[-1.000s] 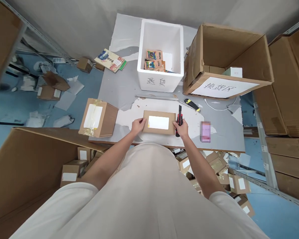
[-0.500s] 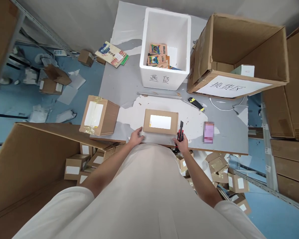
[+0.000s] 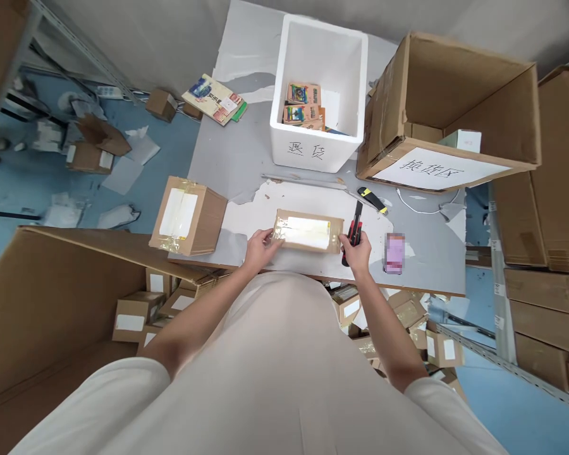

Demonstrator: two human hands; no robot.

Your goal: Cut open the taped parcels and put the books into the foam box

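A small cardboard box [image 3: 308,232] lies at the front of the table, with clear tape shining over its white label. My left hand [image 3: 260,248] pinches the left end of this box. In my right hand [image 3: 358,251] is a red and black utility knife [image 3: 355,230], its blade end directed away from me. The fingertips of that hand also touch the box's right end. Behind the knife, a yellow and black cutter [image 3: 372,199] rests on the table.
A taped carton [image 3: 208,218] stands at the left. Farther back are a white foam box [image 3: 313,148] holding small packets and a large open carton [image 3: 379,139]. Booklets [image 3: 213,100] lie back left, a blurred pink item [image 3: 395,253] at right. An open carton [image 3: 66,303] with parcels is below left.
The small box has been turned so that a taped, labelled face shows, its yellow mark now upper right. Both hands have closed in on its ends, the right one moving forward with the knife.
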